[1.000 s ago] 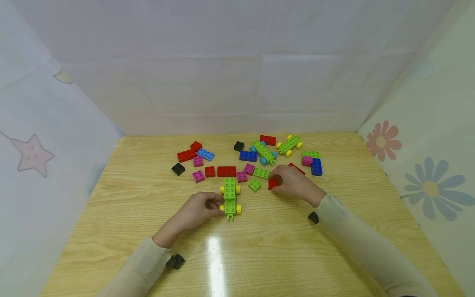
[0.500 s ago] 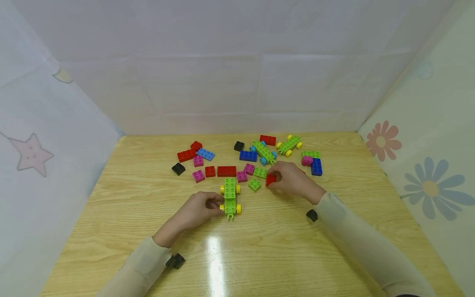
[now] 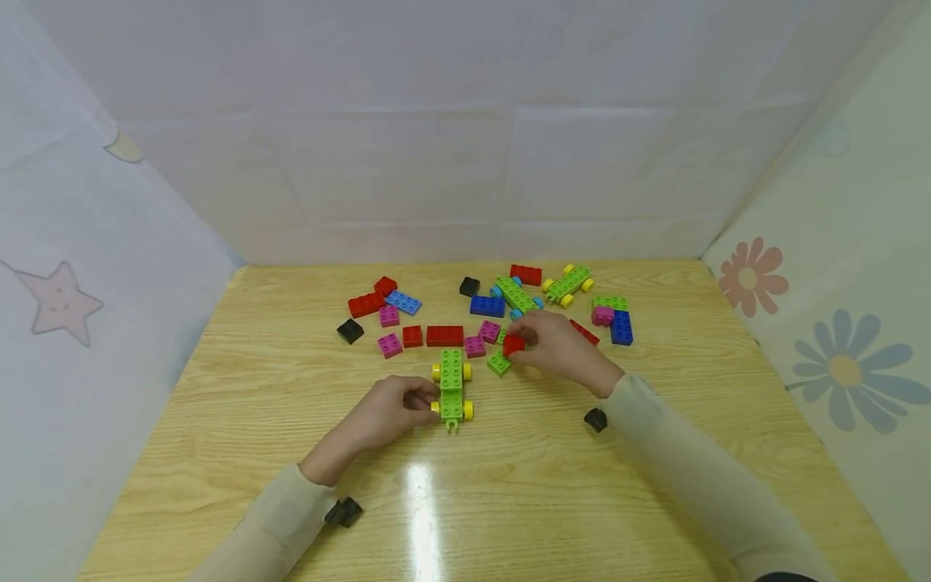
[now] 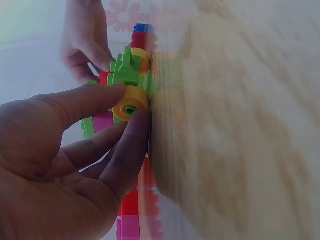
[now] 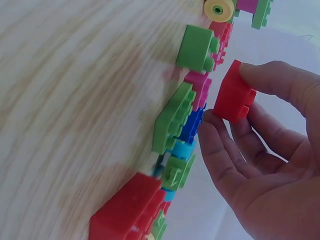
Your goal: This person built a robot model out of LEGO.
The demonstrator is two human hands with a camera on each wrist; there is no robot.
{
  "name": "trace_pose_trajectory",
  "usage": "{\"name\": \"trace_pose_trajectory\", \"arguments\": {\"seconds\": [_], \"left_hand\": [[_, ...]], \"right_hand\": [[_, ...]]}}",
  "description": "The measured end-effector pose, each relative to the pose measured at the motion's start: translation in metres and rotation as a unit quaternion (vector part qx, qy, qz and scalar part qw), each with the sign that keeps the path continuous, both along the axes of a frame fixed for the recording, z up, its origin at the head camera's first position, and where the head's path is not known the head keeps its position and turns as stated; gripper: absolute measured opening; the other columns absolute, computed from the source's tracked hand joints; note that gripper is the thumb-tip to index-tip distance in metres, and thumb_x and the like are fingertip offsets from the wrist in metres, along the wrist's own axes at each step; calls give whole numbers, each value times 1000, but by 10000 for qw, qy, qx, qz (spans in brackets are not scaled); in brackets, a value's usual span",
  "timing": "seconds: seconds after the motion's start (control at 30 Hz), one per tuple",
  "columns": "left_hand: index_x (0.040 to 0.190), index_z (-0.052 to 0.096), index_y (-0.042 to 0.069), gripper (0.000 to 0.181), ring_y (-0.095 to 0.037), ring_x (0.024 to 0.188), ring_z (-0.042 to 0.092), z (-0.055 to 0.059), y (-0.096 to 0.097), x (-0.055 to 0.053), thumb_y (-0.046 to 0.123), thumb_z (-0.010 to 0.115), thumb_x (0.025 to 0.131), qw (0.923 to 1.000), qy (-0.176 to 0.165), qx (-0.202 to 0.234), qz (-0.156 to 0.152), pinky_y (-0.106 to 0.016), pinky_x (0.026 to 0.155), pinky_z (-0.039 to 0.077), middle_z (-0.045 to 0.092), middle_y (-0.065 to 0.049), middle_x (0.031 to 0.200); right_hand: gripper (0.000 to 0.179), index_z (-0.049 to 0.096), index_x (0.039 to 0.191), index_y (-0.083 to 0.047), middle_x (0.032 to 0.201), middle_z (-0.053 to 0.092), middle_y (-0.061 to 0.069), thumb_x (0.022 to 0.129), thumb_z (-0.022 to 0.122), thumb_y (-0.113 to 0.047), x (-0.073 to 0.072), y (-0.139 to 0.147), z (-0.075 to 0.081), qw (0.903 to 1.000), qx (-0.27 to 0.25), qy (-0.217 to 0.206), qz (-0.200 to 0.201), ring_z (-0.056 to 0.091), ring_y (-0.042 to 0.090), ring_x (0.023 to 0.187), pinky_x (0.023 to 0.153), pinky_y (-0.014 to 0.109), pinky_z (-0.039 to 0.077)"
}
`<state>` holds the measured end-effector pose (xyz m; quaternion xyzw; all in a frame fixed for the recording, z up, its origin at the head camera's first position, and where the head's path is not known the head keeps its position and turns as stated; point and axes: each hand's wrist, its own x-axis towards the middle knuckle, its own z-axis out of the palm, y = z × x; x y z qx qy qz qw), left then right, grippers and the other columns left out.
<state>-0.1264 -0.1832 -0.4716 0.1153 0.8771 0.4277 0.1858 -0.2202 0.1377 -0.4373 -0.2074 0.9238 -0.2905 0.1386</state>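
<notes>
My left hand (image 3: 389, 412) grips a lime-green toy car (image 3: 452, 380) with yellow wheels, standing on the table. In the left wrist view, thumb and fingers close around a yellow wheel (image 4: 130, 102). A pink block (image 5: 247, 5) with a green block (image 5: 262, 12) on top rises from the car in the right wrist view. My right hand (image 3: 560, 349) pinches a small red brick (image 5: 234, 92) between thumb and fingertips, raised off the table, studs toward the palm. In the head view this brick overlaps a square green brick (image 3: 499, 364) and a longer green one behind.
Beyond the car lie a long red brick (image 3: 444, 335), pink bricks (image 3: 475, 346) and a blue brick (image 3: 486, 305). Farther back stand a blue-wheeled car base (image 3: 515, 296) and a yellow-wheeled one (image 3: 567, 284). More bricks lie at left, including a black one (image 3: 350, 331).
My right hand has lifted the red brick and carried it leftward, toward the car, now over the green bricks. The left hand and the car have stayed in place.
</notes>
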Motion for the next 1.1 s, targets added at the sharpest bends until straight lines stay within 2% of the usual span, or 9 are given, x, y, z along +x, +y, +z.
{"name": "trace_pose_trajectory", "arguments": {"seconds": [0.23, 0.5, 0.87, 1.1], "left_hand": [[132, 79, 7, 35, -12, 103, 74, 0, -1, 0, 20, 86, 100, 10000, 10, -32, 18, -33, 95, 65, 81, -4, 124], [131, 79, 7, 35, -12, 103, 75, -2, 0, -1, 21, 86, 100, 10000, 32, 42, -24, -35, 95, 65, 82, -5, 124], [131, 80, 7, 34, -12, 102, 74, 0, 2, -1, 19, 86, 100, 10000, 36, 4, -42, -35, 94, 65, 82, -5, 122], [131, 79, 6, 34, -13, 103, 74, 1, 1, -1, 18, 85, 100, 10000, 0, 26, -32, -37, 96, 65, 82, -6, 124]], "right_hand": [[39, 76, 138, -12, 135, 75, 6, 101, 84, -21, -1, -18, 5, 9995, -116, 117, 252, 71, 27, 120, 108, 48, 62], [41, 76, 139, -13, 135, 73, 4, 100, 86, -21, 1, -40, 6, 9985, -385, 124, 363, 71, 25, 122, 109, 46, 62], [40, 78, 136, -17, 127, 73, -1, 100, 88, -27, 5, -58, 10, 9970, -703, 52, 310, 66, 20, 109, 98, 40, 61], [41, 76, 139, -16, 131, 74, 0, 101, 87, -26, 5, -66, 12, 9948, -928, -168, 378, 70, 20, 115, 104, 42, 63]]}}
